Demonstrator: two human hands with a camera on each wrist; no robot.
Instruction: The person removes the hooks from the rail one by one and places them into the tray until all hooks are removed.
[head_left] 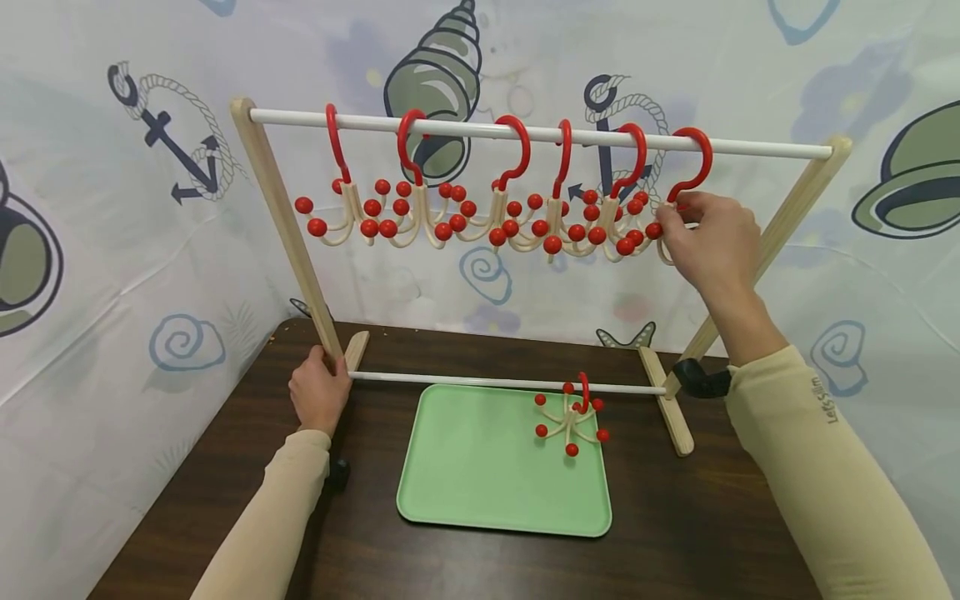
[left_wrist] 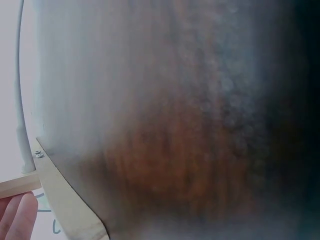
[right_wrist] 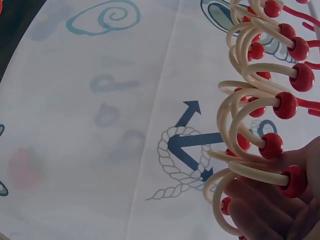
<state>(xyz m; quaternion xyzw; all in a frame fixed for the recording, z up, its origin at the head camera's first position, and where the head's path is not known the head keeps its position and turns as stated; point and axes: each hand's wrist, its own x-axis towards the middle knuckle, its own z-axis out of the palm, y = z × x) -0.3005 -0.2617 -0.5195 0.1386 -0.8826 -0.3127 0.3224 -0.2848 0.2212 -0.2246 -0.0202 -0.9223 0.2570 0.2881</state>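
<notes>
A wooden rack with a white top rod [head_left: 765,149] carries several multi-armed hangers with red hooks and red ball tips. My right hand [head_left: 716,246] pinches the rightmost hanger [head_left: 702,162] just below its hook, which is over the rod. In the right wrist view, fingers [right_wrist: 255,212] lie behind that hanger's curved arms [right_wrist: 257,173]. Low on the rack's left post [head_left: 288,229], my left hand [head_left: 318,392] grips the wood near the base. Only its fingertips [left_wrist: 22,217] show in the left wrist view, beside the frame.
A green tray [head_left: 487,475] lies on the dark wooden table [head_left: 690,517]. One more hanger [head_left: 584,392] stands hook-up at the tray's back right corner. Behind the tray runs a lower white rod [head_left: 450,380]. A patterned sheet [head_left: 525,50] hangs behind the rack.
</notes>
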